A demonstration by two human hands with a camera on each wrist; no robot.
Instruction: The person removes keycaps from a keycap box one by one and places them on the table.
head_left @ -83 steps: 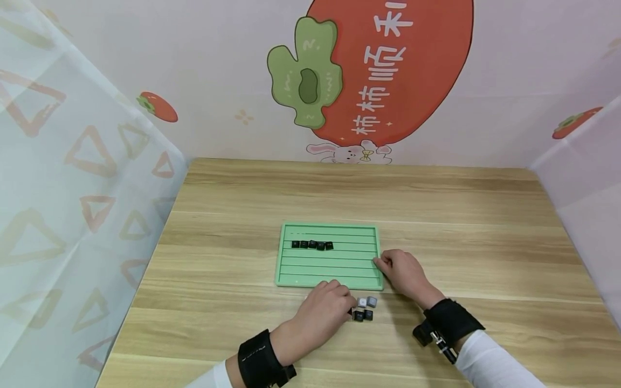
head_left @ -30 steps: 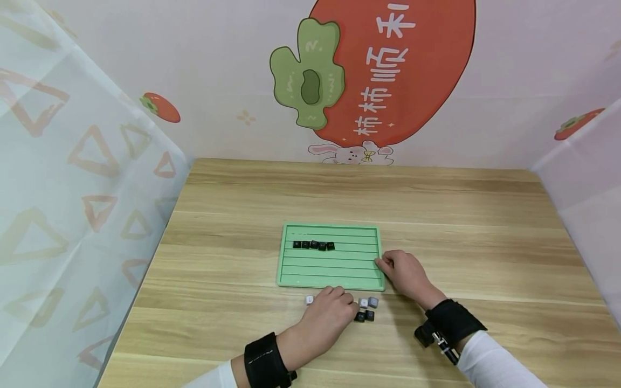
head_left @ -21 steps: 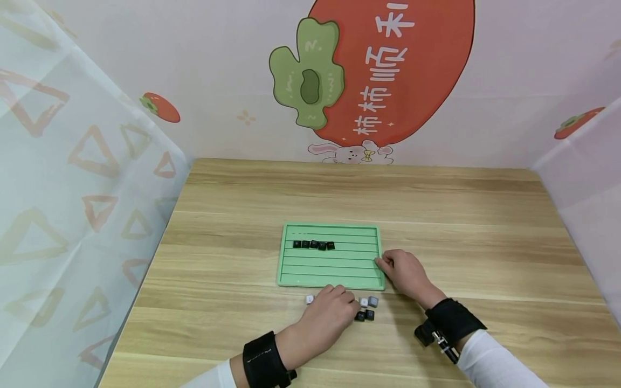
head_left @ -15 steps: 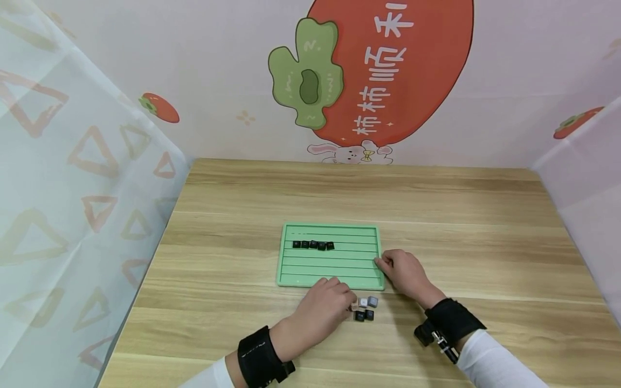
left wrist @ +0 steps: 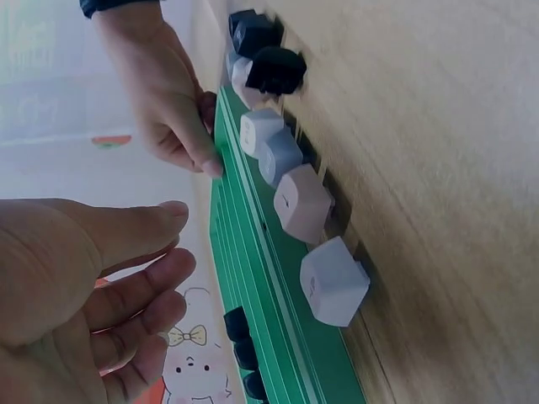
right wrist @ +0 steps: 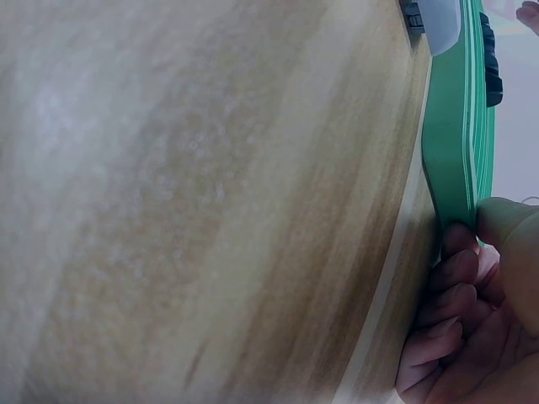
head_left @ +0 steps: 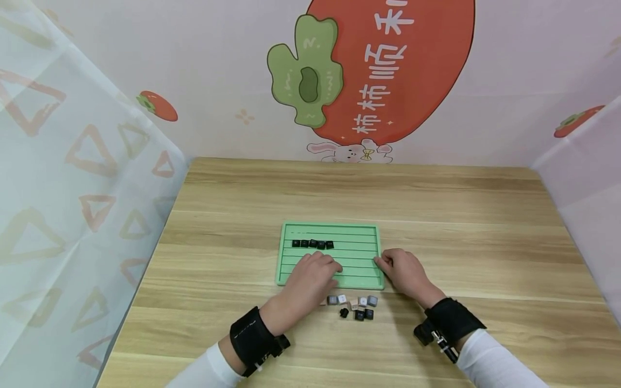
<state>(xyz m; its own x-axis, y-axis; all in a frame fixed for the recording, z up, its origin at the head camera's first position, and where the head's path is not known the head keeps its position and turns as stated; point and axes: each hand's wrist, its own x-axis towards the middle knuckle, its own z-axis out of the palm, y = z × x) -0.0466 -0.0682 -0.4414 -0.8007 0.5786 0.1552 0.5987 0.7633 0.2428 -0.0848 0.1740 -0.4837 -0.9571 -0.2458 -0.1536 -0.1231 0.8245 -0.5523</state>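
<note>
My left hand (head_left: 310, 277) is over the front of the green grooved board (head_left: 359, 272), fingers loosely bent. In the left wrist view a gap shows between its thumb and fingertips, with nothing held. My right hand (head_left: 405, 272) pinches the board's right edge; in the right wrist view the thumb (right wrist: 505, 220) lies on the rim and the other fingers curl beside and under it. Several black keycaps (head_left: 312, 244) stand in a row in one of the board's upper grooves.
On the wooden table (head_left: 461, 215) before the board lie a white keycap (left wrist: 334, 282), a beige one (left wrist: 303, 202), a grey one (left wrist: 280, 157) and others. An odd-tilted black keycap (head_left: 344, 312) lies left of two black ones (head_left: 364, 314). Printed cloth walls surround the table.
My left hand has moved up and left, from the loose keycaps to over the board, uncovering several keycaps and the tilted black one. The right hand stays at the board's edge.
</note>
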